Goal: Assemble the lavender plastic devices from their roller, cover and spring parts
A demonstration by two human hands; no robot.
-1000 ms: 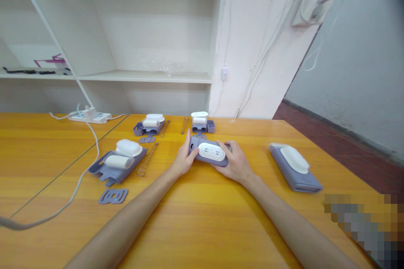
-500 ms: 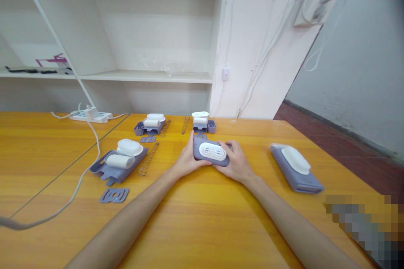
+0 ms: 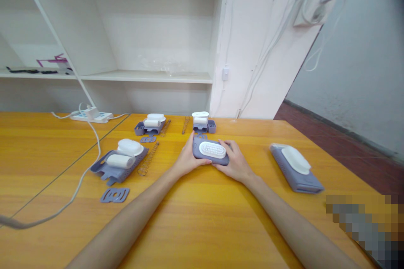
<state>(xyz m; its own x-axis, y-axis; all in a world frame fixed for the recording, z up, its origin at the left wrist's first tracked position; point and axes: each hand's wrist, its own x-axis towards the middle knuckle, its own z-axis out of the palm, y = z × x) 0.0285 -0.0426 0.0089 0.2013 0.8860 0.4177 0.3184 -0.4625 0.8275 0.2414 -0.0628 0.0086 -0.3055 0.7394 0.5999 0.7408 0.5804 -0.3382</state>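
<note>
Clasping studded case (image 3: 212,150): left fingers (image 3: 203,162), right fingers (image 3: 221,168) parted.

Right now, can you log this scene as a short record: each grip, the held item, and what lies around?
left grip: on the held case's left end, thumb along its lower edge
right grip: on its right end
held item: gray case, white studded oval pad facing the camera
left side: gray shell with white roller; coil spring; slotted plate
far side: two similar part sets
right side: another gray case, white oval piece on top
surface: wooden table
</note>
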